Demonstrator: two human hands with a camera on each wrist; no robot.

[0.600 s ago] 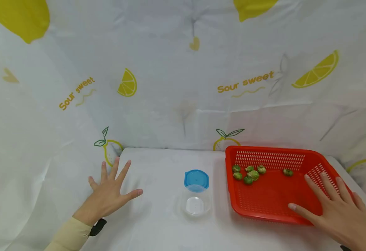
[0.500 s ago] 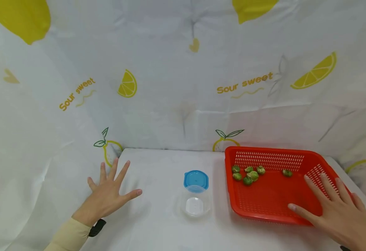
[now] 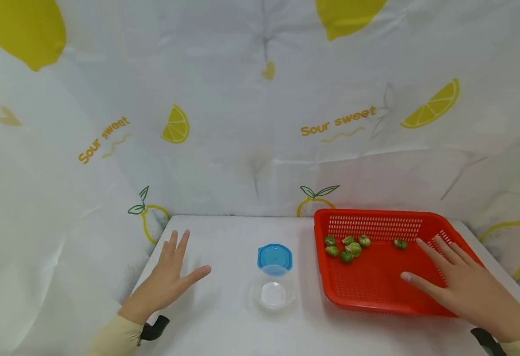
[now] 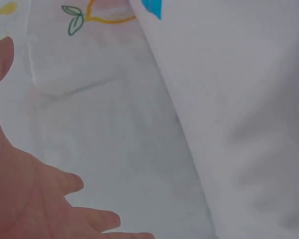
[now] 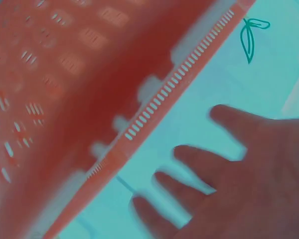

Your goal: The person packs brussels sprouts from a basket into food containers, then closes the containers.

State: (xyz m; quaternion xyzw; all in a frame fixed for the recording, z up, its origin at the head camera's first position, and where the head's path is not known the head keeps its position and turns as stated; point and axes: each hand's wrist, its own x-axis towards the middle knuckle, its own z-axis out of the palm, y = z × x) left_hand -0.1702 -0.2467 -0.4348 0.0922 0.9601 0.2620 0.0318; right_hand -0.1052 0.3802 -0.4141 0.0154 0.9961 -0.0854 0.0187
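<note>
My left hand hovers over the left side of the white table, fingers straight and thumb held away, touching nothing. In the left wrist view only its palm and fingertips show, beside the table edge. Over the near right part of a red plastic basket hangs my right hand, fingers spread, holding nothing. Several green Brussels sprouts lie in the basket's left half, and one sprout sits apart toward the middle. Between the hands stands a clear round bowl, with a blue lid behind it.
A white cloth printed with lemons hangs behind the table and down its left side. The basket takes up the right side of the table, its slotted far wall near the cloth.
My left hand has turned and shifted slightly right, its fingers closer together. The right hand has moved a little left and inward over the basket. The head view has shifted slightly.
</note>
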